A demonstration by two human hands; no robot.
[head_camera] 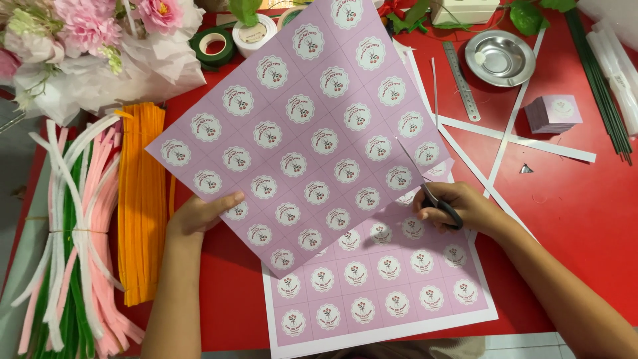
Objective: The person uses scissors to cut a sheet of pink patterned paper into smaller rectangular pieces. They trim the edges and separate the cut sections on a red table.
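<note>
While our left hand (199, 214) pinches the thin, floppy sticker sheet (299, 126) by its lower edge, our right hand (458, 206), grip closed on scissors (432, 193), cuts its right side

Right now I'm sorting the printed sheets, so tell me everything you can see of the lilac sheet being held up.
The lilac sheet looks like thin printed paper, covered in a grid of round scalloped white labels with a small flower motif. It lies tilted, overlapping a second matching sheet on the red table. The left hand pinches its lower left edge; scissors in the right hand meet its right edge.
</note>
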